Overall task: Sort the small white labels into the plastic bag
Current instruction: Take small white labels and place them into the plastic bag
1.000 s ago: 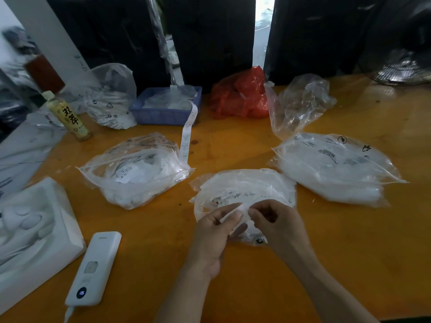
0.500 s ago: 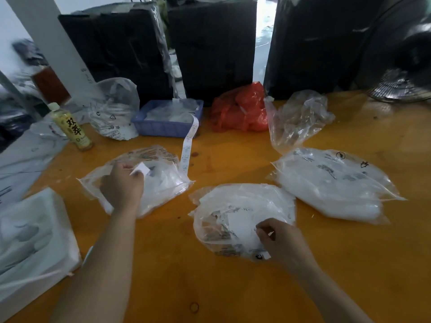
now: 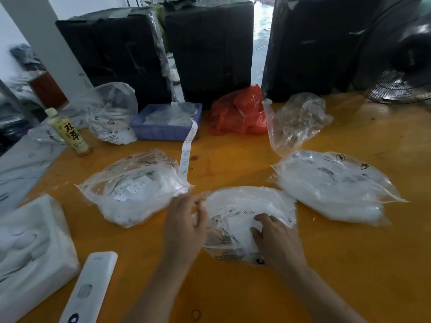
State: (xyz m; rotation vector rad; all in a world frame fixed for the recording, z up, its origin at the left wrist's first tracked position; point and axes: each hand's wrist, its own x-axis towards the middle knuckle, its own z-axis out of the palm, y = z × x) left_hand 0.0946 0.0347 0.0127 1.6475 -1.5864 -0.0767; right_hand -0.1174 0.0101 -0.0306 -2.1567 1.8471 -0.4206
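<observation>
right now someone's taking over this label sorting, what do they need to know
Left hand: fingers loosely curled at the left edge of the middle bag; whether it grips anything cannot be told.
Right hand: fingers rest on loose white labels on the middle bag.
Left bag and right bag lie filled with labels on the table.
Left to do: sort the loose labels.

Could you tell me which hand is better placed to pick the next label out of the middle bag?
Right. The right hand already rests on the labels in the middle bag; the left hand sits at its edge.
</observation>
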